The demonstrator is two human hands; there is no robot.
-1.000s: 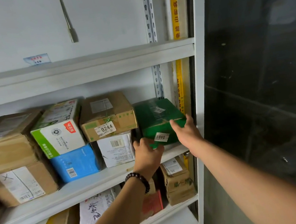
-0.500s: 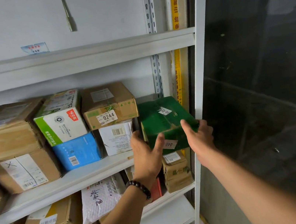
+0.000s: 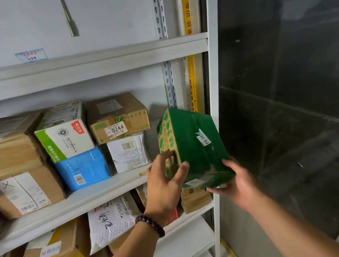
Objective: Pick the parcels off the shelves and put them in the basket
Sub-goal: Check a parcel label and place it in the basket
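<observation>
Holding the green box (image 3: 196, 146) tilted between the fingers (image 3: 182, 170), clear of the shelf (image 3: 82, 201) just behind them. Pinching its side edge with the left hand (image 3: 164, 187), cupping its low corner with the curled right hand (image 3: 237, 182), probably to stop slipping. Not seeing any basket.

Parcel depot/storerm: white metal shelves (image 3: 99, 197) w/ rows of cardboard parcels (image 3: 7, 149), barcode labels (image 3: 127, 145), no. tag 0244 (image 3: 117, 128).

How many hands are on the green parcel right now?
2. The left hand grips the left edge of the green parcel; the right hand holds its lower right corner.
</observation>
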